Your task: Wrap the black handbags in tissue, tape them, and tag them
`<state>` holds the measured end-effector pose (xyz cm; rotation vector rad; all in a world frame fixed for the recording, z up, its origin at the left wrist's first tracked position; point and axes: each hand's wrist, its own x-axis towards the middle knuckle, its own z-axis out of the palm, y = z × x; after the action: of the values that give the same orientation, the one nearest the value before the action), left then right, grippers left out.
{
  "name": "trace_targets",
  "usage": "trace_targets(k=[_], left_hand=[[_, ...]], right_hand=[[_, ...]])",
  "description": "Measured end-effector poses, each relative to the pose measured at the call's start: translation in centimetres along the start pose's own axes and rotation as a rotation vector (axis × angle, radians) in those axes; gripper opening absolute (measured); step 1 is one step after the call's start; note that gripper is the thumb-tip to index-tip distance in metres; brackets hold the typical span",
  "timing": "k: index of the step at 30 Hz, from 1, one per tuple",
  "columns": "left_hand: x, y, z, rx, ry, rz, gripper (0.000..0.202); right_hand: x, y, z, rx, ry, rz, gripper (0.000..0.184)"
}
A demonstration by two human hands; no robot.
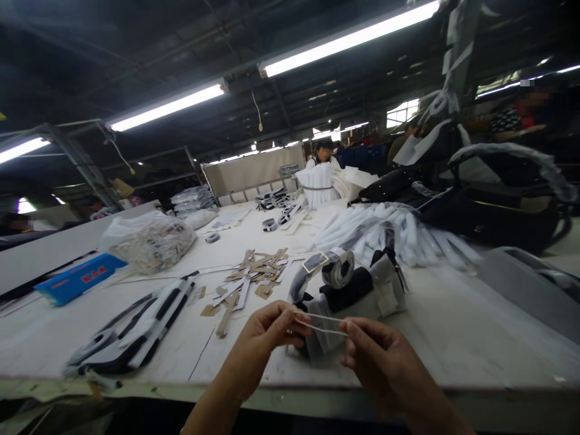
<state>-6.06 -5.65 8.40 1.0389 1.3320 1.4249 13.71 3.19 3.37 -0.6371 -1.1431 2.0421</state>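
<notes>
A thin white elastic band (pixel 320 316) runs in two strands between my hands. One end loops at the fingertips of my left hand (pixel 267 332), which is closed in a pinch. The other end is pinched by my right hand (pixel 380 347). Right behind them on the table sits a small black bag (pixel 347 292), partly wrapped in pale grey sheeting. On its top rests a rolled, wrapped strap (pixel 342 272), beside a gold-coloured buckle (pixel 315 262). My left fingers hide part of the bag's lower left side.
Left on the white table (pixel 149 377) lie wrapped black straps (pixel 140 332) and a blue box (pixel 81 278). Card scraps (pixel 254 275) lie mid-table. Behind are a clear plastic bag (pixel 154 244) and white tubes (pixel 371 226); a large black bag (pixel 493 208) stands right. A person (pixel 324 154) is opposite.
</notes>
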Motion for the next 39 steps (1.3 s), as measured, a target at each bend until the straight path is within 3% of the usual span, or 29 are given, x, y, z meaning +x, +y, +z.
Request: trace_targets(k=[3,5,10,15,18,21,24,30,33,36,39], left_hand=[[2.1,0.2,-2.2,0.176,0.166,0.163,0.03],[4.0,0.5,-3.4,0.277,0.187,0.235,0.03],[8.5,1.1,-4.2,0.385,-0.137,0.177,0.033],[10.9,2.3,-3.7,0.37,-0.523,0.051,0.045],[11.8,2.9,-3.7,0.36,-0.663,0.001,0.052],[12.7,2.7,-3.8,0.353,-0.721,-0.031,0.055],[13.2,1.7,-3.7,0.332,-0.663,-0.015,0.05],[12.3,0.3,-4.6,0.306,-0.364,0.053,0.032],[11.2,0.5,-5.6,0.227,-0.246,0.07,0.031],[9.6,0.7,-6.4,0.089,-0.161,0.063,0.033],[8.1,0.3,-6.9,-0.104,-0.081,0.066,0.032]], right_hand=[[1.7,-0.7,0.6,-0.158,0.089,-0.069,0.043],[2.7,-0.9,1.2,-0.219,0.123,-0.117,0.046],[4.6,-0.3,2.3,-0.266,0.133,-0.142,0.048],[5.9,0.1,3.2,-0.29,0.135,-0.173,0.052],[6.6,0.0,3.6,-0.272,0.121,-0.165,0.055],[7.1,-0.1,3.7,-0.251,0.08,-0.105,0.06],[7.1,-0.3,3.5,-0.268,0.068,-0.066,0.069],[5.4,-0.2,2.7,-0.407,0.126,-0.069,0.078],[4.6,-0.1,2.0,-0.469,0.087,-0.113,0.077],[4.2,0.0,0.9,-0.668,0.031,-0.221,0.07],[3.7,0.1,-0.2,-0.96,0.136,-0.437,0.053]])
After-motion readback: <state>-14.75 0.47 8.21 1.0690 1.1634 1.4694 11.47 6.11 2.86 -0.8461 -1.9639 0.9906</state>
